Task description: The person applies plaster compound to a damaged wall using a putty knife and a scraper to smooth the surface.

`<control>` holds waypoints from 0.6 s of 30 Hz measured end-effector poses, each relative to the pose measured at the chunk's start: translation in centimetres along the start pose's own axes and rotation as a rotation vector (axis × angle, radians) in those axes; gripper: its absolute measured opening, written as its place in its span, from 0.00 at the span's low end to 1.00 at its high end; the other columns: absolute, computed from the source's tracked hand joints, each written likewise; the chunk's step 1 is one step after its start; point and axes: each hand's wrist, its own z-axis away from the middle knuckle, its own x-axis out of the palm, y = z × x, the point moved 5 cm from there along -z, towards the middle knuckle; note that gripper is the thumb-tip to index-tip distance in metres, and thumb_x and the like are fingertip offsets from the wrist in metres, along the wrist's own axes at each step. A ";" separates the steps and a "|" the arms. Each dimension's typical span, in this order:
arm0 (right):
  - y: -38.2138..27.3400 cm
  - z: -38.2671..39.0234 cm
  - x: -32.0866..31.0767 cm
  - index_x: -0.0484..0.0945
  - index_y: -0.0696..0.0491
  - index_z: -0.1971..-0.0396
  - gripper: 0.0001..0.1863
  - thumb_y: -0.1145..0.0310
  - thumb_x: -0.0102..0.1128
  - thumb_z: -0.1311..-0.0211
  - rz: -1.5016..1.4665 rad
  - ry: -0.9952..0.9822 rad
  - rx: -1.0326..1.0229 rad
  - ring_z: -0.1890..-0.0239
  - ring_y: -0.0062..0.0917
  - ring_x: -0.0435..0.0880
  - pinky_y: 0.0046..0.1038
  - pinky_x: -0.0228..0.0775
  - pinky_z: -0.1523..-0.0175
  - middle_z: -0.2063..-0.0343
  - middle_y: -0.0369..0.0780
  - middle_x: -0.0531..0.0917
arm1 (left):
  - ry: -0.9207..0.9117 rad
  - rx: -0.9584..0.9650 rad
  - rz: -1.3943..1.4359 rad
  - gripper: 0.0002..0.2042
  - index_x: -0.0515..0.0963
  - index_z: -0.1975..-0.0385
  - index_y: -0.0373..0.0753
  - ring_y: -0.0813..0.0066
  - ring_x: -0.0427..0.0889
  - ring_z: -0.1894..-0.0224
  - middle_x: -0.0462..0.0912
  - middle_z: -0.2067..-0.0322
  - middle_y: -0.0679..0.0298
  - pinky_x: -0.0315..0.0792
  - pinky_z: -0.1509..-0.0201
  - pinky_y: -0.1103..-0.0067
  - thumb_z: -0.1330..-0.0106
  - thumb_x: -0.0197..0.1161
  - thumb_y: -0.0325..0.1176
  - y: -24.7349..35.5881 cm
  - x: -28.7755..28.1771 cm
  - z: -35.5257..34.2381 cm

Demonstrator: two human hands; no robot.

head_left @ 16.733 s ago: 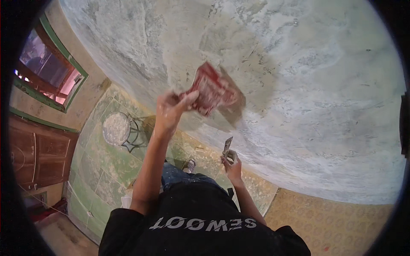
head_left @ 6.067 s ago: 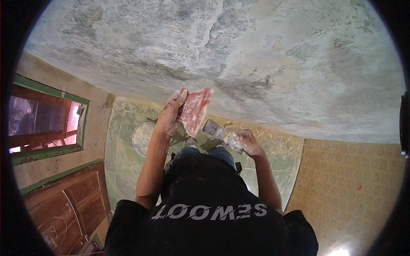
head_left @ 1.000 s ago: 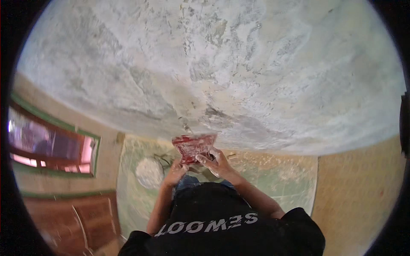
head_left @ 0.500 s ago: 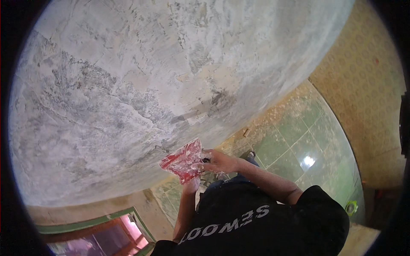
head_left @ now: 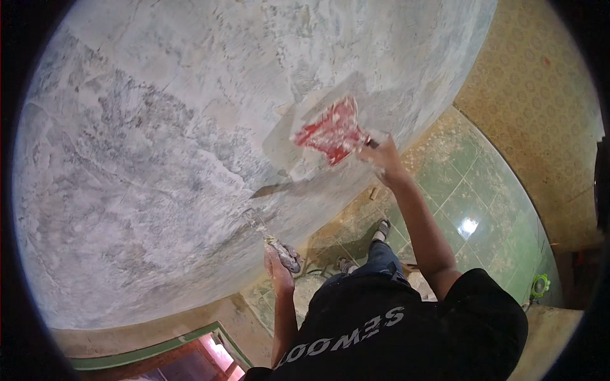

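Note:
My right hand (head_left: 386,160) is raised to the wall, its fingers closed round the dark handle of a wide red putty spreader (head_left: 333,130). White putty is smeared over the spreader's flared face. The grey-white plastered wall (head_left: 190,114) lies just behind it; whether the edge touches is hard to tell. Lower and to the left, my left hand (head_left: 278,267) is closed on a putty-caked putty knife (head_left: 286,253). Its narrow blade points up toward the wall, blending with the patchy plaster there.
Green floor tiles (head_left: 445,209) at the right are dusted with pale debris. A small tan block (head_left: 373,192) lies near the wall's foot. A patterned tan surface (head_left: 540,108) rises at the far right, with a bright green round object (head_left: 540,286) below. A green-framed opening (head_left: 216,336) is at lower left.
My right hand has carried the red spreader up and right, away from my left hand and over the wall. The putty knife in my left hand, hidden before, now shows.

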 end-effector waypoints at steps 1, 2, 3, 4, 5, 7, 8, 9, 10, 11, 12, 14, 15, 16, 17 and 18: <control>0.0 -0.6 0.3 0.80 0.56 0.62 0.09 0.68 0.63 0.38 -0.150 0.056 0.082 0.78 0.11 0.70 0.19 0.65 0.73 0.78 0.29 0.76 | 0.026 0.003 -0.007 0.17 0.69 0.59 0.38 0.74 0.76 0.76 0.76 0.74 0.61 0.75 0.73 0.76 0.25 0.45 0.48 -0.1 -0.3 0.2; 0.2 -1.2 0.8 0.80 0.56 0.61 0.09 0.68 0.63 0.38 -0.300 0.111 0.164 0.77 0.11 0.70 0.20 0.64 0.71 0.77 0.29 0.76 | 0.052 0.006 -0.014 0.17 0.69 0.59 0.38 0.75 0.76 0.76 0.76 0.74 0.61 0.75 0.73 0.76 0.26 0.45 0.48 -0.1 -0.7 0.4; 0.7 -1.8 1.5 0.80 0.56 0.61 0.09 0.68 0.63 0.38 -0.303 0.105 0.162 0.77 0.11 0.70 0.20 0.64 0.71 0.77 0.29 0.76 | 0.056 0.012 -0.015 0.17 0.69 0.59 0.38 0.75 0.76 0.76 0.76 0.74 0.61 0.75 0.73 0.76 0.26 0.45 0.48 0.0 -1.1 0.5; 0.6 -2.5 2.5 0.80 0.55 0.60 0.11 0.66 0.64 0.38 -0.438 -0.010 -0.028 0.76 0.12 0.71 0.20 0.65 0.70 0.76 0.29 0.76 | 0.052 0.000 -0.025 0.16 0.68 0.58 0.37 0.73 0.76 0.74 0.75 0.74 0.60 0.76 0.72 0.74 0.25 0.45 0.45 -0.2 -1.5 0.7; -0.3 -2.7 3.6 0.79 0.55 0.58 0.13 0.64 0.64 0.39 -0.570 -0.127 -0.216 0.74 0.12 0.72 0.21 0.65 0.69 0.75 0.29 0.76 | 0.052 -0.014 -0.036 0.15 0.67 0.57 0.36 0.71 0.76 0.73 0.74 0.73 0.60 0.76 0.71 0.71 0.25 0.44 0.43 -0.2 -1.8 1.2; -0.3 -4.1 5.7 0.79 0.55 0.57 0.14 0.63 0.64 0.38 -0.525 -0.109 -0.111 0.73 0.13 0.72 0.21 0.66 0.69 0.74 0.29 0.76 | 0.048 0.000 -0.040 0.15 0.67 0.57 0.36 0.71 0.75 0.73 0.74 0.73 0.59 0.76 0.71 0.72 0.25 0.44 0.43 -0.5 -2.1 1.5; 0.0 -4.5 6.4 0.79 0.54 0.55 0.16 0.61 0.64 0.38 -0.476 -0.087 -0.008 0.73 0.14 0.73 0.22 0.66 0.68 0.73 0.29 0.76 | 0.039 0.011 -0.043 0.15 0.67 0.57 0.36 0.72 0.75 0.74 0.74 0.74 0.59 0.76 0.71 0.72 0.25 0.44 0.43 -0.5 -2.1 1.6; 0.8 -4.0 6.6 0.79 0.54 0.55 0.16 0.61 0.64 0.38 -0.477 -0.094 -0.013 0.73 0.14 0.73 0.22 0.66 0.68 0.73 0.29 0.76 | 0.041 0.019 -0.041 0.15 0.67 0.57 0.36 0.72 0.75 0.74 0.74 0.74 0.59 0.76 0.71 0.72 0.25 0.44 0.43 -0.6 -2.0 1.9; 2.9 -2.9 6.4 0.77 0.52 0.53 0.14 0.63 0.60 0.35 -0.476 -0.020 0.013 0.66 0.16 0.74 0.26 0.67 0.63 0.65 0.31 0.78 | 0.050 0.012 -0.053 0.15 0.68 0.57 0.36 0.72 0.75 0.74 0.74 0.74 0.60 0.76 0.71 0.73 0.25 0.45 0.43 -0.5 -1.9 2.2; 4.8 -1.7 6.4 0.74 0.51 0.50 0.13 0.64 0.55 0.31 -0.476 0.053 0.038 0.59 0.17 0.75 0.30 0.68 0.58 0.57 0.33 0.79 | 0.060 0.007 -0.066 0.15 0.68 0.58 0.36 0.72 0.75 0.75 0.74 0.74 0.60 0.75 0.72 0.74 0.25 0.45 0.44 -0.4 -2.2 2.2; 6.6 -0.7 6.3 0.73 0.51 0.49 0.14 0.64 0.55 0.31 -0.380 0.086 0.240 0.58 0.18 0.76 0.30 0.68 0.57 0.56 0.34 0.79 | 0.109 0.006 -0.122 0.15 0.69 0.59 0.37 0.73 0.76 0.75 0.75 0.74 0.61 0.75 0.73 0.76 0.25 0.45 0.44 -0.7 -3.4 2.3; 8.7 0.8 5.3 0.73 0.51 0.47 0.16 0.64 0.55 0.32 -0.273 0.117 0.426 0.57 0.18 0.76 0.31 0.68 0.56 0.56 0.34 0.79 | 0.130 0.013 -0.118 0.15 0.70 0.59 0.38 0.75 0.75 0.76 0.75 0.73 0.63 0.73 0.72 0.78 0.25 0.44 0.44 -0.2 -4.1 2.8; 8.8 0.8 5.0 0.72 0.51 0.46 0.17 0.63 0.55 0.32 -0.362 0.060 0.313 0.57 0.18 0.76 0.29 0.69 0.55 0.56 0.34 0.79 | 0.155 0.005 -0.120 0.15 0.70 0.59 0.39 0.76 0.75 0.76 0.75 0.73 0.65 0.72 0.71 0.80 0.24 0.44 0.45 -0.1 -4.2 2.6; 8.5 0.8 5.0 0.71 0.51 0.44 0.19 0.62 0.55 0.32 -0.448 -0.003 0.212 0.57 0.18 0.76 0.28 0.69 0.55 0.57 0.34 0.79 | 0.143 0.038 -0.047 0.15 0.70 0.60 0.38 0.77 0.75 0.76 0.75 0.74 0.65 0.71 0.71 0.81 0.24 0.44 0.45 0.0 -4.4 2.5; 6.7 0.3 5.1 0.71 0.51 0.44 0.19 0.62 0.55 0.32 -0.440 0.003 0.216 0.57 0.18 0.76 0.28 0.69 0.55 0.57 0.34 0.79 | 0.141 0.029 -0.043 0.15 0.70 0.60 0.38 0.77 0.75 0.76 0.75 0.74 0.65 0.71 0.71 0.81 0.24 0.44 0.45 -0.2 -4.7 2.6; 4.1 -1.5 5.2 0.73 0.52 0.46 0.18 0.61 0.55 0.31 -0.595 -0.004 0.065 0.61 0.17 0.76 0.26 0.69 0.59 0.60 0.33 0.79 | 0.116 0.042 -0.079 0.16 0.70 0.60 0.38 0.77 0.75 0.76 0.75 0.74 0.64 0.71 0.72 0.80 0.25 0.44 0.45 -0.2 -5.0 2.4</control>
